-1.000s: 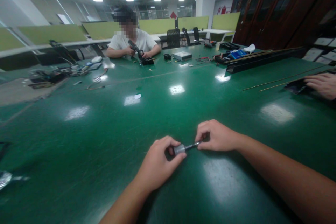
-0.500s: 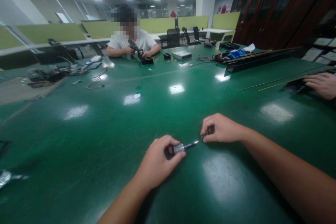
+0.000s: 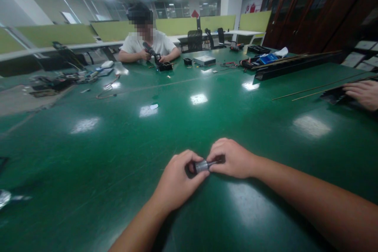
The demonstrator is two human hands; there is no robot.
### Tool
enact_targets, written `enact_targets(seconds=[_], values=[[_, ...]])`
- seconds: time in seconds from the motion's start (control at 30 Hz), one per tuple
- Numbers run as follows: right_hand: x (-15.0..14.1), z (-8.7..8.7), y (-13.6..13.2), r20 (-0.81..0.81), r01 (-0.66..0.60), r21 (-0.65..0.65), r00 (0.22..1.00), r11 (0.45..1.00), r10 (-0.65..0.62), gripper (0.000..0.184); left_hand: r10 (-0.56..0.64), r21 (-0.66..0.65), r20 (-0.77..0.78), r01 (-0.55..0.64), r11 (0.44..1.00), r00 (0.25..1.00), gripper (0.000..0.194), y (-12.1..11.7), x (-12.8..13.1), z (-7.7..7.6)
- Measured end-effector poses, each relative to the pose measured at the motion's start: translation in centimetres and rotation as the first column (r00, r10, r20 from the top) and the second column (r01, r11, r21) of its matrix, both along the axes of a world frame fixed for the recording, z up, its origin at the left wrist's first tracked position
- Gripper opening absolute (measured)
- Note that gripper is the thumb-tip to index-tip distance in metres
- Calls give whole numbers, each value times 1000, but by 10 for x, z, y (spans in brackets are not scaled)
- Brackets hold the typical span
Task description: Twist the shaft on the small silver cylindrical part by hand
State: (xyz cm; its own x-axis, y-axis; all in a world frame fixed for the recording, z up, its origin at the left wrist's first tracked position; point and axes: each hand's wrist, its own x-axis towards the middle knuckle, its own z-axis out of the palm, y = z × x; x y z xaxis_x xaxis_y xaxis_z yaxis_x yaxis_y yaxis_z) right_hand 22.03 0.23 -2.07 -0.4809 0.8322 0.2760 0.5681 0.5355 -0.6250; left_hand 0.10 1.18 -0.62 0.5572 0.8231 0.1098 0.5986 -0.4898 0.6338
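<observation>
My left hand [image 3: 177,181] pinches a silver metal cylinder [image 3: 202,166] between thumb and fingers, just above the green table. A thin dark shaft [image 3: 217,161] sticks out of the cylinder's right end. Around that shaft, close against the cylinder, are the closed fingertips of my right hand [image 3: 232,159]. They hold a small dark ridged piece, which looked like a coil spring in the earlier view; now the fingers hide most of it. Whether it is fully on the shaft I cannot tell.
Across the green table [image 3: 183,126] a person in a white shirt [image 3: 147,47] works with a power tool [image 3: 152,52]. Another person's hand [image 3: 364,92] rests on a dark part at the right. Electronic scraps [image 3: 56,80] lie far left; a long black channel [image 3: 295,67] lies far right.
My right hand has moved left and slightly down, bringing the small coil from beyond the shaft's tip to the shaft beside the cylinder. My left hand has stayed in place.
</observation>
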Motion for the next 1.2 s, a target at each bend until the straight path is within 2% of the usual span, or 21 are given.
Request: enact_targets(seconds=[0.27, 0.63, 0.87, 1.2], values=[[-5, 2, -7, -23, 21, -19, 1000, 1000, -22, 27, -14, 19, 3, 14, 1000, 1000, 24, -1, -4, -1], [-7, 4, -7, -24, -5, -6, 1000, 1000, 5, 17, -26, 15, -59, 27, 1000, 998, 16, -1, -4, 4], [-9, 2, -7, -16, 33, -20, 999, 999, -33, 10, -41, 5, 12, 41, 999, 999, 13, -1, -4, 3], [-9, 0, -7, -44, 0, 23, 999, 1000, 1, 12, -16, 9, 2, 16, 1000, 1000, 13, -2, -4, 2]])
